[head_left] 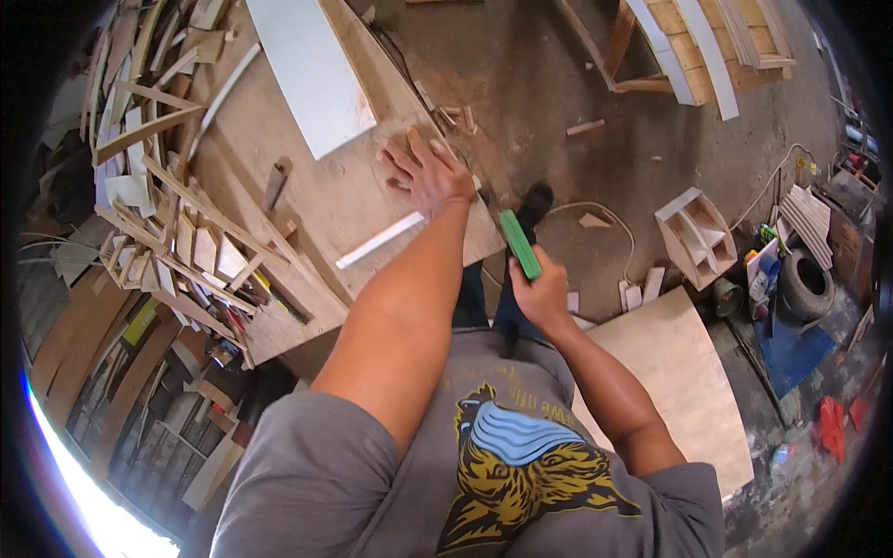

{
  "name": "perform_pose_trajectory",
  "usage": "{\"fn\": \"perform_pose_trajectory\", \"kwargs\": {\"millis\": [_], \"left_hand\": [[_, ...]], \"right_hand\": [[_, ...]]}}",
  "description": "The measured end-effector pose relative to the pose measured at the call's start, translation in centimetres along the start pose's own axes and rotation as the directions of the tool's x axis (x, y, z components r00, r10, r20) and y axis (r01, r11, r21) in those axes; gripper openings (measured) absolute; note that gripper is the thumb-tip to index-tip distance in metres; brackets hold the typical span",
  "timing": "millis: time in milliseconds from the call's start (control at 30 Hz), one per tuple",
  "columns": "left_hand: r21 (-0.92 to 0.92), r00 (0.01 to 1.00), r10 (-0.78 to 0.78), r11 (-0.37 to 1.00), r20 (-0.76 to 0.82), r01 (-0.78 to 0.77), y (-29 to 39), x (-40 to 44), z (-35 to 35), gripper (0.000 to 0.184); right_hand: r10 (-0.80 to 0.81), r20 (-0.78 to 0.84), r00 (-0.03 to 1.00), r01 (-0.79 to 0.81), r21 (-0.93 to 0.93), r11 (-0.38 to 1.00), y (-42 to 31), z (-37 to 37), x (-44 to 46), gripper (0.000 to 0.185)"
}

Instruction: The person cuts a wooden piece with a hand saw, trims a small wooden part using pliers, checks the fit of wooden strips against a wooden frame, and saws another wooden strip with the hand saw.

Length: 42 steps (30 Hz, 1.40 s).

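Note:
My left hand (430, 175) rests on a plywood worktop (265, 121) near its right edge, palm down and fingers spread. A narrow white-edged strip (379, 242) lies on the worktop, one end close to my left wrist. Beyond my fingers is a long white panel (312, 79), lying flat. My right hand (542, 286) is wrapped round a green bar-shaped tool (520, 245), just off the worktop's near right corner. The tool points up and away from me. Its exact kind does not show, and its lower end is hidden in my fist.
Wooden frames and offcuts (191, 237) crowd the worktop's left side. A small dark piece (274, 186) lies nearby. On the floor to the right are a divided wooden box (696, 239), a tyre (806, 284), a cable (633, 246) and a plywood sheet (674, 372). A slatted wooden piece (693, 46) stands beyond.

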<state>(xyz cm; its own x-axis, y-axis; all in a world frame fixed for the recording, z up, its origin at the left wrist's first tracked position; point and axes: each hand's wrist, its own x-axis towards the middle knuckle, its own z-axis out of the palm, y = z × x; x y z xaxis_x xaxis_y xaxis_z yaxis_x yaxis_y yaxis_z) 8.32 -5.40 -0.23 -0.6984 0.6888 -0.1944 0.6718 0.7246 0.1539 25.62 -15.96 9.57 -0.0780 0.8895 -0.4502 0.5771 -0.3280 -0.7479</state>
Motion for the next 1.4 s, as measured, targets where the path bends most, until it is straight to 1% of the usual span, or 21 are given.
{"fn": "perform_pose_trajectory", "kwargs": {"millis": [67, 167, 333, 467, 567, 667, 700, 733, 800, 900, 1000, 1033, 1100, 1133, 1233, 1300, 1333, 1400], "left_hand": [[-0.028, 1.000, 0.012, 1.000, 0.016, -0.012, 0.3, -0.3, -0.7, 0.056], [-0.042, 1.000, 0.010, 0.999, -0.015, -0.011, 0.2, -0.1, 0.2, 0.056], [-0.045, 0.999, 0.015, 0.999, -0.028, -0.016, 0.2, -0.2, 0.0, 0.056], [-0.061, 0.999, 0.011, 0.998, -0.047, -0.014, 0.0, -0.3, 0.1, 0.056], [-0.155, 0.997, 0.012, 0.988, -0.075, -0.024, -0.7, -0.1, 0.9, 0.057], [-0.376, 0.999, 0.003, 0.926, -0.040, -0.018, -1.4, -0.1, -0.2, 0.059], [-0.418, 0.993, 0.052, 0.904, -0.105, -0.091, -2.9, 0.3, 1.3, 0.062], [-0.386, 0.970, 0.192, 0.892, -0.146, -0.235, -4.0, 0.2, 0.8, 0.061], [-0.300, 0.865, 0.457, 0.812, -0.208, -0.501, -6.7, -1.3, -0.9, 0.060], [-0.060, 0.766, 0.626, 0.767, -0.145, -0.638, -9.0, -4.0, -3.0, 0.051], [-0.018, 0.843, 0.536, 0.844, 0.052, -0.536, -10.4, -4.3, -3.8, 0.039], [-0.001, 0.794, 0.606, 0.795, -0.039, -0.607, -10.8, -4.1, -3.9, 0.031], [-0.246, 0.835, 0.550, 0.805, -0.030, -0.539, -11.3, -4.4, -4.4, 0.031], [-0.361, 0.851, 0.524, 0.790, -0.023, -0.496, -11.4, -4.7, -5.1, 0.031], [-0.579, 0.914, 0.405, 0.755, 0.042, -0.308, -12.7, -5.1, -5.8, 0.040], [-0.672, 0.936, 0.291, 0.735, 0.197, -0.087, -13.7, -5.9, -6.9, 0.046], [-0.707, 0.930, 0.242, 0.707, 0.276, 0.026, -14.1, -6.5, -7.6, 0.050], [-0.765, 0.930, 0.216, 0.637, 0.297, 0.096, -15.7, -7.5, -8.4, 0.052]], "right_hand": [[-0.039, -0.023, 0.999, 0.039, -0.026, 0.999, 0.6, -2.5, -3.4, 0.018], [-0.140, -0.059, 0.988, 0.137, -0.054, 0.989, 1.7, -4.2, -4.1, 0.017], [-0.206, -0.143, 0.968, 0.201, -0.050, 0.978, 0.7, -5.7, -2.4, 0.017], [-0.221, -0.188, 0.957, 0.214, -0.056, 0.975, 0.9, -6.8, -3.7, 0.017], [-0.238, -0.212, 0.948, 0.228, -0.073, 0.971, 1.8, -8.2, -6.0, 0.017], [-0.226, -0.220, 0.949, 0.217, -0.066, 0.974, 3.5, -10.0, -8.3, 0.017], [-0.212, -0.221, 0.952, 0.203, -0.061, 0.977, 4.1, -10.8, -8.9, 0.017], [-0.206, -0.215, 0.955, 0.196, -0.068, 0.978, 4.4, -11.7, -9.5, 0.018], [-0.188, -0.197, 0.962, 0.175, -0.081, 0.981, 5.0, -13.4, -10.7, 0.018], [-0.190, -0.243, 0.951, 0.175, -0.082, 0.981, 6.0, -15.1, -11.6, 0.019], [-0.228, -0.260, 0.938, 0.212, -0.087, 0.973, 5.9, -16.4, -11.9, 0.019], [-0.236, -0.264, 0.935, 0.218, -0.094, 0.971, 6.3, -16.5, -11.8, 0.019], [-0.252, -0.262, 0.931, 0.233, -0.104, 0.967, 6.9, -16.5, -11.5, 0.019], [-0.290, -0.259, 0.921, 0.271, -0.106, 0.957, 6.9, -16.6, -11.2, 0.019], [-0.388, -0.253, 0.886, 0.372, -0.113, 0.922, 6.0, -16.3, -10.6, 0.019], [-0.450, -0.246, 0.859, 0.430, -0.133, 0.893, 4.8, -16.0, -10.7, 0.018], [-0.446, -0.227, 0.866, 0.427, -0.130, 0.895, 4.5, -15.7, -10.9, 0.019], [-0.442, -0.185, 0.878, 0.423, -0.134, 0.896, 3.8, -14.7, -11.5, 0.021]]}}
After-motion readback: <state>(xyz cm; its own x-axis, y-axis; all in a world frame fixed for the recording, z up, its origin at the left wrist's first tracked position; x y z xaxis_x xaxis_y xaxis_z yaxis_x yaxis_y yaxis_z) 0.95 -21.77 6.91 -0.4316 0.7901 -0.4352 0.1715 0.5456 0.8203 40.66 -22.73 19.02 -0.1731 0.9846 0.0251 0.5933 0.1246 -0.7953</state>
